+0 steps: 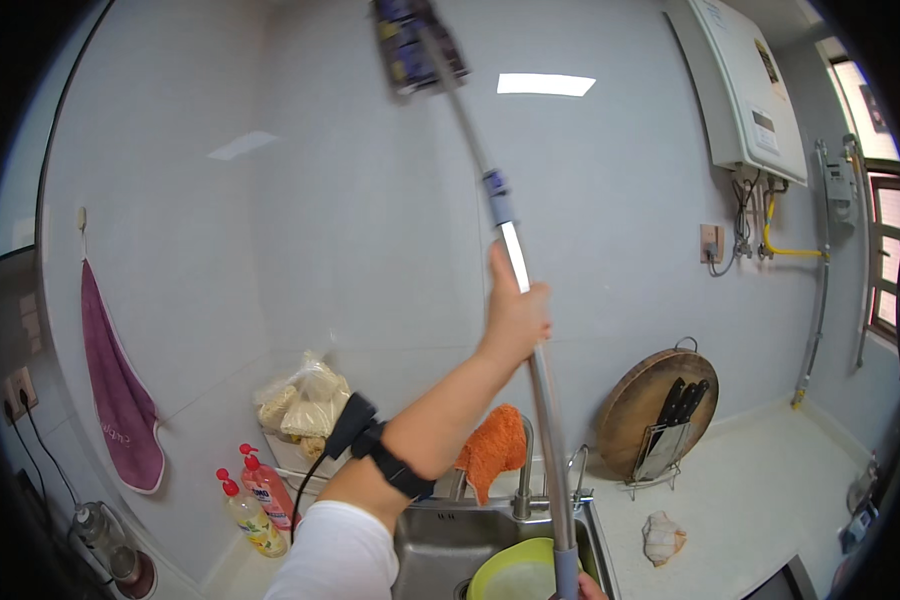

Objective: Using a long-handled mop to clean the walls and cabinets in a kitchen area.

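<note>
My left hand [519,311] is closed around the metal pole of a flat mop [547,420], a little below its grey and purple collar. The mop head [420,49], with a dark pad, is raised against the upper tiled wall and looks blurred. Only a few fingers of my right hand [589,587] show at the bottom edge, around the pole's grey lower grip. Behind the pole, a green basin [517,574] sits in the steel sink [450,536]. An orange cloth [495,450] hangs over the faucet.
Two pump bottles [268,487] and bagged food [311,405] stand left of the sink. To the right are a round wooden chopping board [645,390], a knife rack [664,450] and a crumpled cloth [661,538]. A water heater [742,90] hangs upper right, a purple towel [116,382] left.
</note>
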